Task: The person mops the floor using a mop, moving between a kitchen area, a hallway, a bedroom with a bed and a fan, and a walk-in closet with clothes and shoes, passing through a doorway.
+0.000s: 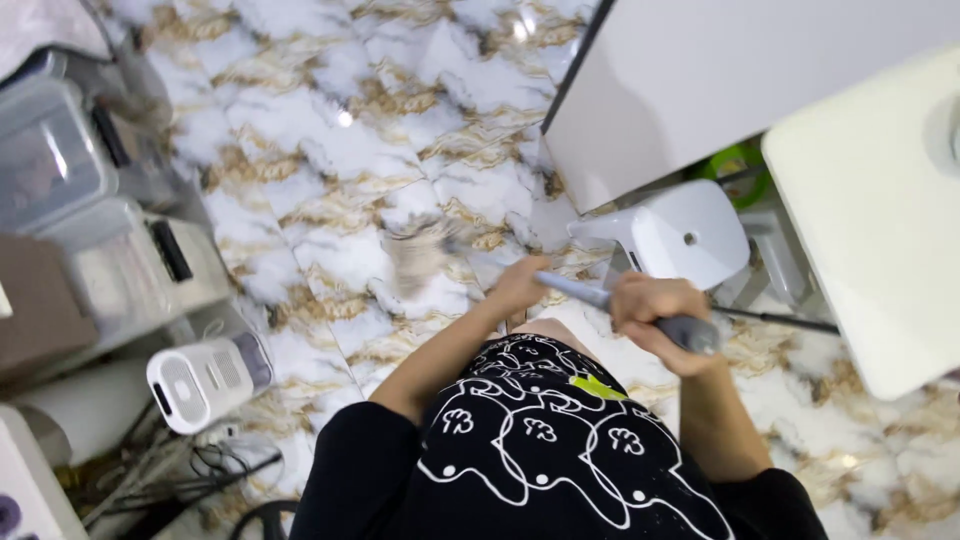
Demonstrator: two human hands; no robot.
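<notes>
**Inspector A:** Start at the hands.

**Inspector B:** The right hand (pixel 655 312) is clenched around the dark grip end of a grey broom handle (pixel 585 291). The left hand (pixel 520 283) grasps the same handle further down, toward the head. Both are closed on it.

**A:** And the broom itself?

**B:** The handle slants away from the right hand, up and to the left. The broom head (pixel 418 258) sits on the marble-patterned floor (pixel 330 130); it is blurred, so its bristles cannot be made out.

**A:** Around the broom?

**B:** Just right of the handle stands a white stool (pixel 680 235), near the right hand. Beyond the stool is a white cabinet panel (pixel 720 80), and to the stool's right a white counter (pixel 880 220). Well left of the broom head, clear plastic storage boxes (pixel 60 160) are stacked, with a small white appliance (pixel 205 380) below them and dark cables (pixel 210 470) beside it.

**A:** The person?

**B:** A black shirt with white line drawings (pixel 540 440), directly below the hands.
</notes>
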